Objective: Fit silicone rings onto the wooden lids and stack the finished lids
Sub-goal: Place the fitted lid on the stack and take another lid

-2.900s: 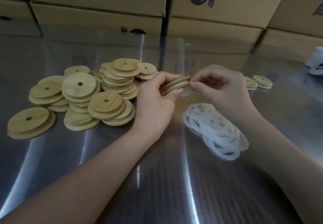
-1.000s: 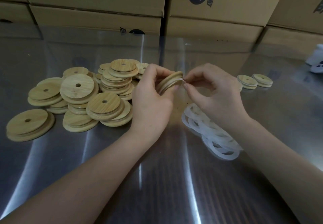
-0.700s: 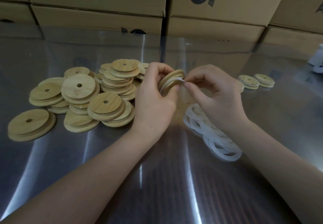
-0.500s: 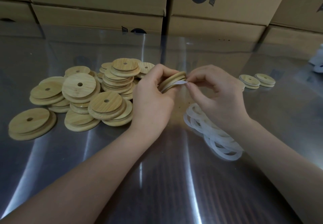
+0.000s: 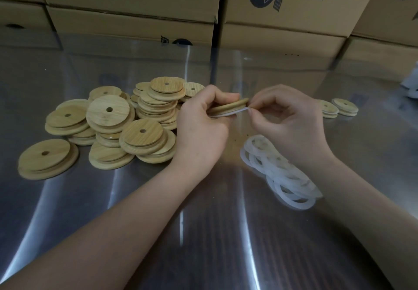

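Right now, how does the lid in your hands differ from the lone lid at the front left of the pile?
The held lid is off the table, nearly edge-on, gripped by the left hand; the front-left lid lies flat, untouched. The held lid has a white ring against it, pinched by the right hand; the front-left lid shows none. Both are round pale wood.
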Demonstrator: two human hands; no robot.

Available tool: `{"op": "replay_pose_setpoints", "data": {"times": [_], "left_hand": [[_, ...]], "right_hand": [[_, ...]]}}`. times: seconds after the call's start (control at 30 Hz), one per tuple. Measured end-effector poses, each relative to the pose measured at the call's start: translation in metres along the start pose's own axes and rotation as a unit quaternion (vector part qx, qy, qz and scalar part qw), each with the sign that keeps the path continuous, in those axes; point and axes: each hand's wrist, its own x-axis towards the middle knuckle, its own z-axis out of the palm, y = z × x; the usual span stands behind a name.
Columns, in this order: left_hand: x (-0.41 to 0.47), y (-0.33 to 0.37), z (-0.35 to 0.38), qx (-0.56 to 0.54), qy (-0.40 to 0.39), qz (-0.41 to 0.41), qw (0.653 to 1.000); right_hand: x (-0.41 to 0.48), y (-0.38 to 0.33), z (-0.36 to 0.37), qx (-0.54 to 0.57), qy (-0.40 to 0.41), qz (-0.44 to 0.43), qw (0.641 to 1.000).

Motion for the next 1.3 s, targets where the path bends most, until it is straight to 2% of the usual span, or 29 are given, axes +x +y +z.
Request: {"op": "replay_pose_setpoints", "data": {"times": [0.23, 0.47, 0.7, 1.0, 1.3], "left_hand": [[-0.004, -0.002, 0.001, 0.007, -0.003, -0.001, 1.000], [-0.005, 0.001, 0.001, 0.000, -0.014, -0.002, 1.000], [-0.002, -0.001, -0.001, -0.034, -0.002, -0.038, 0.999], [-0.004, -0.001, 0.000, -0.063, -0.010, -0.059, 0.996], [-0.002, 0.001, 0.001, 0.011, 0.005, -0.045, 0.999]], "right_hand": [[-0.001, 0.003, -0.001, -0.015, -0.030, -0.030, 0.999], [-0.002, 0.001, 0.002, -0.034, -0.021, -0.064, 0.997], [-0.004, 0.003, 0.006, -0.028, -0.043, -0.035, 0.998], [-0.006, 0.009, 0.010, -0.021, 0.010, -0.021, 0.999], [-0.005, 0.008, 0.012, -0.034, 0.008, 0.000, 0.999]]}}
